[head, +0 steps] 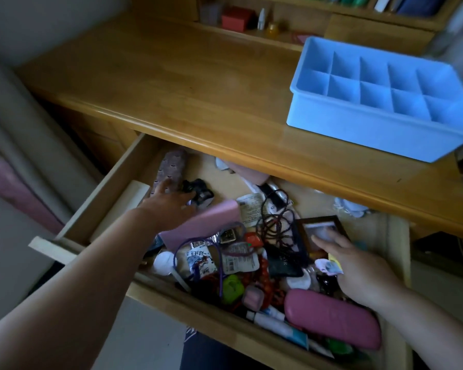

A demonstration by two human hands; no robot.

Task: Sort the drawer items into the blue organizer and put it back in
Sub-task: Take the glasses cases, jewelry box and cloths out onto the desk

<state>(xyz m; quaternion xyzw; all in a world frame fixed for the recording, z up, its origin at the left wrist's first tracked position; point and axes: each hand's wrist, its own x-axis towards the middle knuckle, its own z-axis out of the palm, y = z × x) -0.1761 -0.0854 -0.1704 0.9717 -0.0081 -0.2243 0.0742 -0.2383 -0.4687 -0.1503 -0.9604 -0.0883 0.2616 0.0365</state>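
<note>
Two hands down in the messy open drawer (112,182), blue organizer (380,102) up on the wooden desk (171,84), well beyond the fingertips.

Left hand (169,202) reaches far in, palm down, fingers loosely spread, tips on a patterned fabric roll (171,166), with a black clip thing (198,190) just right of them. Right hand (358,268) lies flat, fingers straight, tips touching a dark wooden picture frame (318,228). Smooth pink hard case (332,316) sits below that wrist. Packet writing's too blurry to read.

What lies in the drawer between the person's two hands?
In the head view, between the left hand and right hand lie a pink case, snack packets and tangled black cords.
</note>
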